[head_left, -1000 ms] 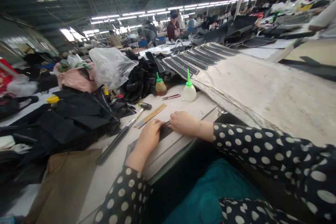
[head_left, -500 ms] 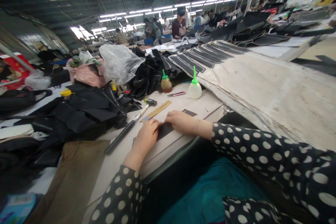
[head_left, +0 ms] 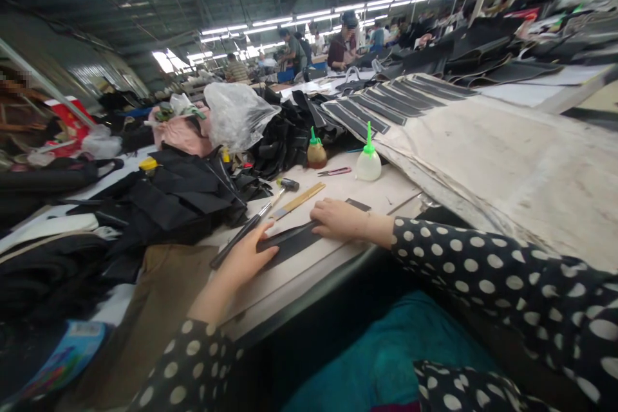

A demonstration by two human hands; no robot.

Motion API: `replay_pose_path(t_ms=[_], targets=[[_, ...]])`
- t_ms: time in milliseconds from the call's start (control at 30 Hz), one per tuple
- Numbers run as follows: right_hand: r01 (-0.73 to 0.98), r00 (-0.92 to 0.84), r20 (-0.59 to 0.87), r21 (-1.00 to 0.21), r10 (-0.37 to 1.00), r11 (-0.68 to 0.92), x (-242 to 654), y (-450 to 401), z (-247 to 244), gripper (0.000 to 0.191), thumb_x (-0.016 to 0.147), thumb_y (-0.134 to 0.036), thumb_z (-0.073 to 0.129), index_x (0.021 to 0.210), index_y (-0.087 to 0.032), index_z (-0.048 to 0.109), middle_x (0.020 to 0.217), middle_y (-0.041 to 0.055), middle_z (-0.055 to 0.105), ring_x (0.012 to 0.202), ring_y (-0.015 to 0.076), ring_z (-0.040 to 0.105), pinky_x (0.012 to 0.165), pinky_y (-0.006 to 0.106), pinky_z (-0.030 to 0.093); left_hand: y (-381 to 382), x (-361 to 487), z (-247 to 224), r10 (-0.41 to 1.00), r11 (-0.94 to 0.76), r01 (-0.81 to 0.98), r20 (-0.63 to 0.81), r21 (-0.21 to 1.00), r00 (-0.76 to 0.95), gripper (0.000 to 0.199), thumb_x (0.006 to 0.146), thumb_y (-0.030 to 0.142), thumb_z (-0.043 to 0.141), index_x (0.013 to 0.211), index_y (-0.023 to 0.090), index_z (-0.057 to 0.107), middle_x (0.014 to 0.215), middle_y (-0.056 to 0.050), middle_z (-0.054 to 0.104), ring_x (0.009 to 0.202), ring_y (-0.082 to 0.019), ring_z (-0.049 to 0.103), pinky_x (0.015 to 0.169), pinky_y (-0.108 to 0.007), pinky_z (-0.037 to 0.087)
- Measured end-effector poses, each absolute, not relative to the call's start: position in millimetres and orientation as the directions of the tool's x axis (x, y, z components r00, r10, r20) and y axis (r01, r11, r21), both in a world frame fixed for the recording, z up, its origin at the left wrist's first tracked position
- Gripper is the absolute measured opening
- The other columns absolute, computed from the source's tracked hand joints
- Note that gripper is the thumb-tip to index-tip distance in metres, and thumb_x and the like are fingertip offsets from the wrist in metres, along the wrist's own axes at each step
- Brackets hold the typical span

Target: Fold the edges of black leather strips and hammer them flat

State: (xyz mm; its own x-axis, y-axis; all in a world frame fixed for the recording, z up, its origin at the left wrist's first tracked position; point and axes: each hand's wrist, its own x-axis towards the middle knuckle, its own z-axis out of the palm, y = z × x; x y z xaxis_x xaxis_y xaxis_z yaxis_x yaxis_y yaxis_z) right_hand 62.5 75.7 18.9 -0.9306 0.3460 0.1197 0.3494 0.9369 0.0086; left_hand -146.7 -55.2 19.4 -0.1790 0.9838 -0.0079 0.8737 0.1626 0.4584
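On the left of the frame, a pile of black pieces [head_left: 188, 190] spreads toward the middle, its ragged right edge bordering the pale benchtop [head_left: 386, 192]. Below it, a brown cloth [head_left: 159, 309] slants toward the lower left. Just right of the pile, a hammer [head_left: 254, 221] lies diagonally, its dark handle close behind the left hand. A flat yellowish stick [head_left: 303, 197] lies beside the hammer, just right of the frame's left half. Pale benchtop gives room between this stick and pink-handled snips [head_left: 335, 172], which lie between an amber bottle [head_left: 317, 156] and a clear bottle [head_left: 369, 167]. Toward the right, a large pale sheet [head_left: 512, 154] bounds the surface with a worn, slanting edge. The bench's front edge climbs from lower centre toward the right, with a band of benchtop between it and the work.

At centre, a black strip [head_left: 295, 241] lies flat between the hands, slanting up to the right. The left hand [head_left: 246, 256] is at its lower-left end, thumb and forefinger spread apart. The right hand [head_left: 338, 219] lies over its upper-right part, fingers bent downward; whether they pinch it cannot be told. A dark end shows just beyond that hand.
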Motion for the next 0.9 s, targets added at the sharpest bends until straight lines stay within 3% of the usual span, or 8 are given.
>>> replay_pose_path(t_ms=[67, 167, 300, 400, 567, 700, 833, 900], targets=[[0.347, -0.935, 0.08, -0.001, 0.346, 0.938, 62, 75, 24, 0.03, 0.085, -0.039, 0.052, 0.096, -0.011, 0.059, 0.1, 0.0125, 0.057, 0.092, 0.0234, 0.054, 0.08, 0.033, 0.041, -63, -152, 21, 0.967, 0.242, 0.807, -0.069, 0.539, -0.243, 0.058, 0.073, 0.032, 0.057, 0.129, 0.021, 0.044, 0.113, -0.009, 0.059, 0.104, -0.025, 0.056, 0.091, -0.039, 0.043], [0.333, -0.943, -0.025, -0.049, 0.332, 0.942, 66, 71, 39, 0.031, 0.083, -0.039, 0.055, 0.096, -0.011, 0.059, 0.099, 0.0126, 0.06, 0.09, 0.0228, 0.057, 0.075, 0.031, 0.042, -63, -154, 16, 0.964, 0.224, 0.71, -0.042, 0.667, -0.264, 0.06, 0.071, 0.027, 0.057, 0.129, 0.021, 0.043, 0.123, -0.008, 0.055, 0.111, -0.024, 0.053, 0.095, -0.037, 0.04], [0.365, -0.913, -0.254, -0.164, 0.318, 0.917, 77, 64, 63, 0.034, 0.079, -0.038, 0.059, 0.105, -0.015, 0.059, 0.097, 0.0094, 0.064, 0.084, 0.0219, 0.059, 0.066, 0.028, 0.042, -47, -151, 7, 0.962, 0.175, 0.575, -0.014, 0.8, -0.272, 0.063, 0.071, 0.026, 0.055, 0.131, 0.017, 0.037, 0.106, -0.007, 0.063, 0.095, -0.021, 0.061, 0.088, -0.036, 0.045], [0.411, -0.895, -0.29, -0.242, 0.339, 0.879, 80, 64, 71, 0.036, 0.081, -0.04, 0.056, 0.108, -0.017, 0.059, 0.098, 0.009, 0.065, 0.085, 0.0219, 0.06, 0.067, 0.028, 0.042, -30, -138, 7, 0.979, 0.088, 0.555, 0.032, 0.827, -0.203, 0.061, 0.07, 0.026, 0.057, 0.128, 0.015, 0.041, 0.096, -0.006, 0.065, 0.089, -0.021, 0.062, 0.084, -0.037, 0.047], [0.427, -0.895, -0.062, -0.395, 0.441, 0.813, 66, 73, 45, 0.043, 0.081, -0.042, 0.055, 0.114, -0.014, 0.056, 0.107, 0.0111, 0.063, 0.093, 0.0234, 0.059, 0.076, 0.03, 0.044, -7, -109, 7, 0.991, -0.015, 0.642, 0.098, 0.767, -0.094, 0.051, 0.07, 0.027, 0.06, 0.12, 0.017, 0.051, 0.101, -0.008, 0.066, 0.094, -0.023, 0.061, 0.084, -0.038, 0.047], [0.351, -0.871, 0.128, -0.513, 0.474, 0.784, 60, 82, 31, 0.047, 0.078, -0.038, 0.06, 0.12, -0.017, 0.051, 0.107, 0.0095, 0.062, 0.092, 0.0216, 0.059, 0.08, 0.032, 0.046, -2, -104, -3, 0.978, -0.078, 0.7, 0.191, 0.71, -0.084, 0.049, 0.073, 0.03, 0.059, 0.121, 0.018, 0.052, 0.117, -0.01, 0.061, 0.106, -0.026, 0.057, 0.092, -0.041, 0.043], [0.251, -0.764, 0.371, -0.583, 0.528, 0.773, 91, 64, 74, 0.05, 0.082, -0.032, 0.056, 0.128, -0.018, 0.041, 0.11, 0.01, 0.058, 0.093, 0.0187, 0.057, 0.08, 0.031, 0.048, -6, -106, -9, 0.972, -0.055, 0.723, 0.203, 0.689, -0.12, 0.051, 0.072, 0.023, 0.059, 0.122, 0.019, 0.05, 0.124, -0.009, 0.056, 0.114, -0.024, 0.051, 0.099, -0.041, 0.038], [0.182, -0.669, 0.563, -0.509, 0.485, 0.841, 123, 47, 110, 0.051, 0.087, -0.032, 0.05, 0.134, -0.025, 0.033, 0.118, 0.0098, 0.054, 0.101, 0.0196, 0.055, 0.083, 0.033, 0.048, -8, -104, -8, 0.973, -0.047, 0.731, 0.196, 0.68, -0.121, 0.05, 0.072, 0.023, 0.059, 0.121, 0.019, 0.051, 0.123, -0.009, 0.057, 0.115, -0.023, 0.051, 0.1, -0.039, 0.038]])
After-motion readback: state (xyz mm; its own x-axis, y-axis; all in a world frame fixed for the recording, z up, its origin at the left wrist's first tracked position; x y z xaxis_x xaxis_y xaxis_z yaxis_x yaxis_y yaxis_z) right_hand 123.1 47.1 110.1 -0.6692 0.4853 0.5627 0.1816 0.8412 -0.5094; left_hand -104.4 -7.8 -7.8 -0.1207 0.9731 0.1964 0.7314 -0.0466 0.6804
